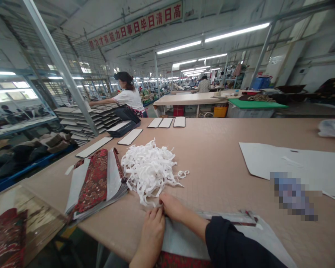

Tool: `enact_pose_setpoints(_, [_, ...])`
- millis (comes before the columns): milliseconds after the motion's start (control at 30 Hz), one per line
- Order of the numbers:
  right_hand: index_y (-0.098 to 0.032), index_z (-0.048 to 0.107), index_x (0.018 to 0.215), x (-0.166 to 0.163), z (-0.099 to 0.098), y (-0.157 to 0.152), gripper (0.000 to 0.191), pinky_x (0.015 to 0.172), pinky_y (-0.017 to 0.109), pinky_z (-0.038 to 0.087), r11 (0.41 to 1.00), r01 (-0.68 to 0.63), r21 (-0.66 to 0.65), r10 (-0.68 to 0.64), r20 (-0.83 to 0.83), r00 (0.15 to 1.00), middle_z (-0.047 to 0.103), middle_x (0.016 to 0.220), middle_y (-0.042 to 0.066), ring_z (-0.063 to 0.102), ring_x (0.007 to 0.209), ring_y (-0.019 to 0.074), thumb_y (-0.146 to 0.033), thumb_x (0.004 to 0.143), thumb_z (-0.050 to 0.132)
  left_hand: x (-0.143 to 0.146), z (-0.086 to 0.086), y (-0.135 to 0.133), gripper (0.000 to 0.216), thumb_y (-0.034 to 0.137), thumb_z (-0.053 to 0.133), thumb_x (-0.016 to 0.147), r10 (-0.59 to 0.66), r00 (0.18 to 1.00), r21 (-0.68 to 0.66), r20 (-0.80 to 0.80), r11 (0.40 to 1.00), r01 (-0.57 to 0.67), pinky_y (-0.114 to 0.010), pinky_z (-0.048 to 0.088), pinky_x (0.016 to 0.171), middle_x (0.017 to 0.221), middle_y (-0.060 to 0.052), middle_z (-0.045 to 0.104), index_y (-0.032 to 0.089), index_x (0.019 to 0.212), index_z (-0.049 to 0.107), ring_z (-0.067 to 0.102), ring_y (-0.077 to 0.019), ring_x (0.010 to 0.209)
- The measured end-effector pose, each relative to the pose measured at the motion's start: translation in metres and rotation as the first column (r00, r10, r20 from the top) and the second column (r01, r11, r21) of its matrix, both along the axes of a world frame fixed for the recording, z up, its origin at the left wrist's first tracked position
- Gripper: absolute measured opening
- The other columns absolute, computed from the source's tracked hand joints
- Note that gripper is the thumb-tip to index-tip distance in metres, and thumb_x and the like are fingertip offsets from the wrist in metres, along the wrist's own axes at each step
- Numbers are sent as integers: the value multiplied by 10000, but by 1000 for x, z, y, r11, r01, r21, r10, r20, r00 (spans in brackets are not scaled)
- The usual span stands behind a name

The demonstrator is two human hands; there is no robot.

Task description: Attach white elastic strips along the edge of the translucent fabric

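Observation:
My left hand (153, 229) rests at the near table edge with fingers curled down onto a grey fabric piece (181, 242). My right hand (171, 206), in a dark sleeve, reaches across it and pinches at the near end of a heap of white ribbon strips (149, 169). Both hands meet where a white strip lies on the grey piece. Red patterned cloth shows under the grey piece at the bottom edge.
A stack of red patterned and grey pieces (96, 184) lies to the left. Large grey sheets (293, 165) lie to the right. Flat grey panels (130, 137) and stacked panels (80, 123) sit further back, where a person (130, 98) works. Another table (192, 98) stands beyond.

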State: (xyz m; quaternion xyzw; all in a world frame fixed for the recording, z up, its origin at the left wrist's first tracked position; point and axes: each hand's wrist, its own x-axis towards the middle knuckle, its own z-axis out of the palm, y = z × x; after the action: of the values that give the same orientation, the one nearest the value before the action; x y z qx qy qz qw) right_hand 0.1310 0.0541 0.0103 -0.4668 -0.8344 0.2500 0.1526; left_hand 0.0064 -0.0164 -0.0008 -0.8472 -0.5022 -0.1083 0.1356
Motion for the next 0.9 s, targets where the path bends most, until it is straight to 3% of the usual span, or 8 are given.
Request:
enact_pose_setpoints(100, [-150, 564, 853, 25, 3, -28, 179, 684, 258, 383, 985, -91, 148, 77, 97, 992, 576, 895, 61, 511, 801, 166, -100, 809, 397, 0, 5, 3, 331, -3, 398, 772, 4, 999, -59, 42, 998, -1, -364, 367, 879, 1045, -14, 597, 183, 968, 588, 500, -186, 969])
enact_pose_setpoints(200, [-162, 579, 855, 74, 5, -59, 147, 701, 291, 378, 958, -171, 229, 99, 293, 951, 583, 884, 64, 506, 833, 203, -148, 825, 436, -1, 19, 5, 304, 19, 410, 783, 27, 998, -156, 57, 988, -18, -359, 365, 862, 1029, -1, 602, 204, 947, 587, 513, -173, 916])
enact_pose_setpoints(300, [-172, 590, 828, 132, 8, -76, 156, 700, 292, 374, 989, -11, 151, -50, 393, 918, 587, 885, 68, 517, 840, 210, -117, 798, 448, 3, 31, 8, 239, 69, 439, 791, 63, 997, -233, 47, 971, -50, -369, 378, 824, 940, -10, 618, 206, 912, 592, 521, -188, 872])
enact_pose_setpoints(400, [-172, 593, 785, 173, 12, -76, 181, 716, 292, 370, 981, 187, 42, -189, 383, 904, 592, 869, 74, 524, 852, 209, -99, 762, 429, 18, 33, 10, 183, 132, 478, 795, 62, 998, -237, 27, 970, -54, -392, 373, 829, 940, -29, 612, 210, 918, 590, 518, -211, 902])
enact_pose_setpoints(567, [-160, 578, 766, 182, 26, -68, 167, 720, 288, 358, 951, 296, -89, -255, 316, 914, 600, 874, 86, 517, 852, 213, -112, 640, 478, 52, 21, 9, 286, 180, 529, 788, -114, 988, -192, 106, 972, 132, -444, 262, 975, 1200, -24, 516, 252, 1065, 526, 428, -216, 1120])
enact_pose_setpoints(700, [-187, 567, 735, 182, 55, -92, 193, 673, 260, 348, 960, 245, -136, -214, 208, 954, 609, 834, 58, 526, 793, 178, -100, 626, 434, 53, 32, 1, 166, 134, 515, 780, -154, 963, -199, 223, 959, 199, -458, 219, 999, 955, -1, 615, 220, 917, 551, 509, -186, 977])
enact_pose_setpoints(800, [-236, 589, 752, 198, 84, -120, 184, 585, 257, 325, 946, 179, -271, -128, 196, 972, 627, 780, 31, 537, 712, 170, -166, 638, 463, 37, 39, -17, 103, 152, 481, 814, -242, 945, -173, 220, 944, 282, -379, 334, 887, 766, 9, 601, 225, 836, 551, 532, -158, 777])
enact_pose_setpoints(900, [-267, 633, 766, 213, 109, -132, 183, 550, 273, 313, 922, 156, -355, -58, 273, 960, 643, 793, 48, 552, 698, 186, -229, 618, 532, 17, 20, -44, 162, 251, 466, 841, -436, 893, -150, 111, 881, 448, -287, 389, 664, 681, 4, 580, 244, 713, 566, 519, -147, 655])
